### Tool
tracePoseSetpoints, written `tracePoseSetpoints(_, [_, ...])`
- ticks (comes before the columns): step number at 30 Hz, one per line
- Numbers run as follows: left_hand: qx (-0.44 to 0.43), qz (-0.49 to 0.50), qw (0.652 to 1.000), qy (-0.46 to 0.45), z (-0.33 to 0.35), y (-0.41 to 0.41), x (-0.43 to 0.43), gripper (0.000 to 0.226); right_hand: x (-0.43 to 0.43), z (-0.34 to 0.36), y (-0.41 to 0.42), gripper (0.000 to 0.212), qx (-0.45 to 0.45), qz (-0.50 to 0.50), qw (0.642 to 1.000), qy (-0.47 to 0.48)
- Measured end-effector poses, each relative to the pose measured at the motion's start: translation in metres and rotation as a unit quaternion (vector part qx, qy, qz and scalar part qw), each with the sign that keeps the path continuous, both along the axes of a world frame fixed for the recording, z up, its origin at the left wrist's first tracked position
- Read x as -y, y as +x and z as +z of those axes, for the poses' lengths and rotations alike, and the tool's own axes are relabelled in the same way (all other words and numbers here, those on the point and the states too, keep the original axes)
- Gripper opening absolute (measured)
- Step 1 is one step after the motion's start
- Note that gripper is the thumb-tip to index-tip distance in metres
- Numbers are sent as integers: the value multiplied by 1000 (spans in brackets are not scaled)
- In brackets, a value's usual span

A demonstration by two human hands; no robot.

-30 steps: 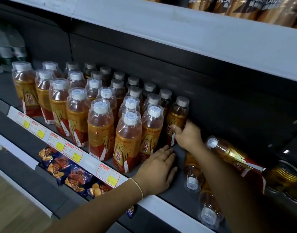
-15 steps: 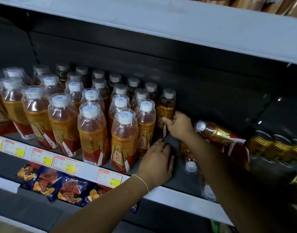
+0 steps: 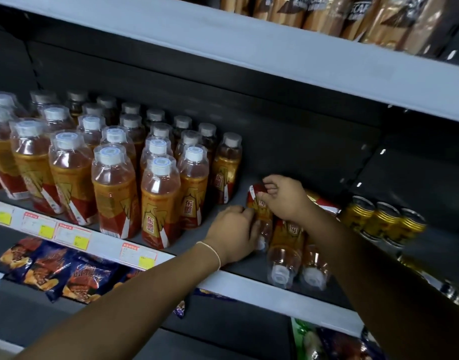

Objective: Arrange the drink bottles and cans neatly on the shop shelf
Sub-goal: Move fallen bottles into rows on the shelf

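Right hand grips the base end of lying drink bottle, left hand holds its neck side. Two fallen bottles alongside; upright bottles left, gold cans right.

White price labels with red borders and yellow squares sit side by side in a row. On the level below lie dark blue snack packets, overlapping and printed with orange-brown food. Lower right, a green packet shows partly.
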State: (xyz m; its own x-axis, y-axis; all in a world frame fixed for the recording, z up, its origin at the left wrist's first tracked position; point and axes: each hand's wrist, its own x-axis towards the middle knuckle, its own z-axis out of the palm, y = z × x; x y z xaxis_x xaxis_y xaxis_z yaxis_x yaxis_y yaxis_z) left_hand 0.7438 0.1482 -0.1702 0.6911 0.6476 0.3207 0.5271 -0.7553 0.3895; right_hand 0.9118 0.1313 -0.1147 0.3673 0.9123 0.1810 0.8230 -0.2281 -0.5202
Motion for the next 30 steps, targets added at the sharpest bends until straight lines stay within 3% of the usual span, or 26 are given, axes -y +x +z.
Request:
tracePoseSetpoints(10, [-94, 137, 984, -63, 6, 45, 20, 57, 27, -12, 32, 32, -30, 50, 996, 70])
tracePoseSetpoints(23, [-34, 162, 979, -121, 24, 37, 25, 46, 45, -18, 63, 29, -49, 37, 995, 77])
tracePoseSetpoints(28, [-48, 182, 972, -140, 60, 11, 20, 69, 41, -20, 46, 32, -43, 72, 993, 80])
tracePoseSetpoints(30, [-54, 179, 971, -151, 74, 4, 19, 68, 39, -20, 36, 36, -41, 91, 992, 81])
